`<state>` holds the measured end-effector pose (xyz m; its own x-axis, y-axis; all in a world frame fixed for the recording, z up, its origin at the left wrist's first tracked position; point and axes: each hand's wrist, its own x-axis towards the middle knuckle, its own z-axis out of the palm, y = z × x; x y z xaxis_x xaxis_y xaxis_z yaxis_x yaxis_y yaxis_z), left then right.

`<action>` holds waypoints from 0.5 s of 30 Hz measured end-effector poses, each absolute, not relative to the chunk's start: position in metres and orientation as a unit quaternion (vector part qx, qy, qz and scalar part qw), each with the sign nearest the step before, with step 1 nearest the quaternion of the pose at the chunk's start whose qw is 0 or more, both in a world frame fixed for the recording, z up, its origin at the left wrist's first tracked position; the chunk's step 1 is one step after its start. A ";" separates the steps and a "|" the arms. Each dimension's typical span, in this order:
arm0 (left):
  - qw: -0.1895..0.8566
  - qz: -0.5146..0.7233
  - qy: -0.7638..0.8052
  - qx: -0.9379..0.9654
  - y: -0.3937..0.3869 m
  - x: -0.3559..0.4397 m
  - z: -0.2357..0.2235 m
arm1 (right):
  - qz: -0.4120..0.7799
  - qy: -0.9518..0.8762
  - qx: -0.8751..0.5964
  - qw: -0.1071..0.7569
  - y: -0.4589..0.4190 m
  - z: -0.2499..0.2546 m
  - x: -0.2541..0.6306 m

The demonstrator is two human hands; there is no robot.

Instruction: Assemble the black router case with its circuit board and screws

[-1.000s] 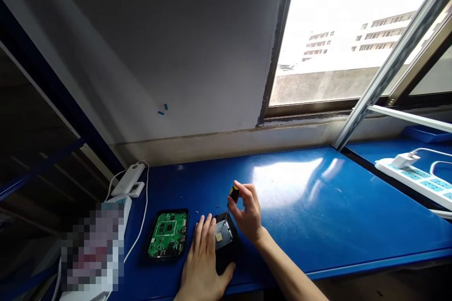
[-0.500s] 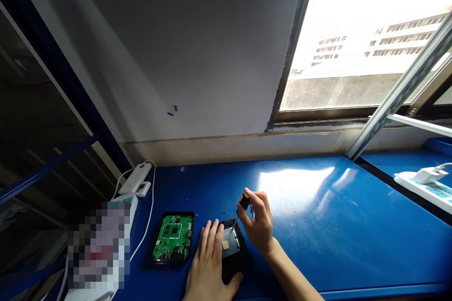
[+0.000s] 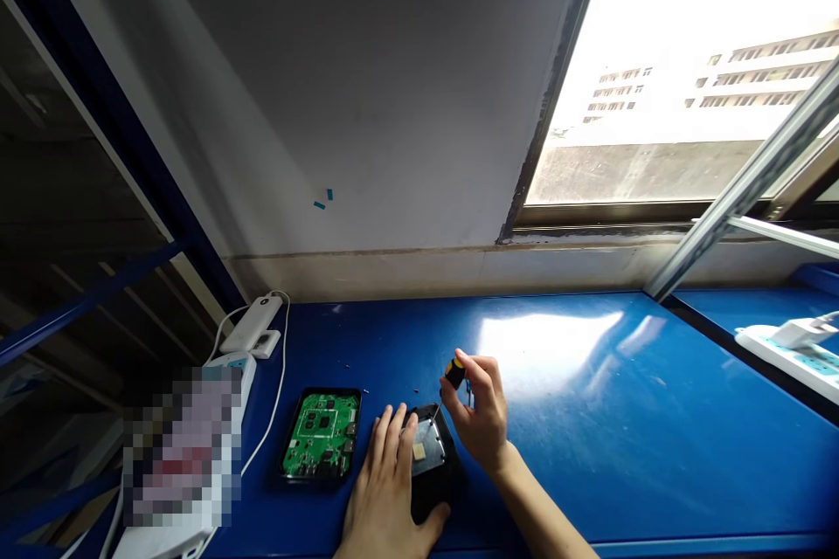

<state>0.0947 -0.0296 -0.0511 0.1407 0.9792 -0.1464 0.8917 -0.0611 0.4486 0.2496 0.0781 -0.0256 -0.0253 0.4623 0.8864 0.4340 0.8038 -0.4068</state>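
Observation:
My left hand (image 3: 386, 489) lies flat with its fingers stretched out on a small black case half (image 3: 433, 463), pressing it to the blue table (image 3: 590, 428). A grey metal plate with a small yellowish pad shows inside that case. My right hand (image 3: 481, 415) pinches a small screwdriver (image 3: 451, 377) with a black and yellow handle, its thin shaft slanting down into the case's far corner. To the left lies another black case half holding a green circuit board (image 3: 321, 435).
A white power bank (image 3: 254, 323) with a white cable lies at the back left, next to a white power strip. Another power strip (image 3: 786, 348) sits at the far right. Tiny screws lie near the board. A window frame and grey wall stand behind.
The view has shifted a little, so everything sits further right in the picture. My right hand still holds the screwdriver over the case, and my left hand stays put.

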 end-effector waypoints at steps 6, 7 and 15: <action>0.187 0.154 0.632 0.736 -0.032 0.088 -0.068 | 0.017 -0.736 -0.285 0.614 0.075 -0.027 0.245; 0.180 0.163 0.631 0.737 -0.032 0.087 -0.072 | 0.019 -0.740 -0.277 0.612 0.073 -0.027 0.244; 0.052 0.199 0.642 0.739 -0.037 0.066 -0.108 | 0.048 -0.738 -0.255 0.623 0.071 -0.016 0.236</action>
<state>0.0665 -0.0372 -0.1081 0.0981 0.9689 0.2270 0.9278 -0.1715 0.3314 0.2364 0.0715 -0.0157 -0.0935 0.4362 0.8950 0.3172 0.8652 -0.3885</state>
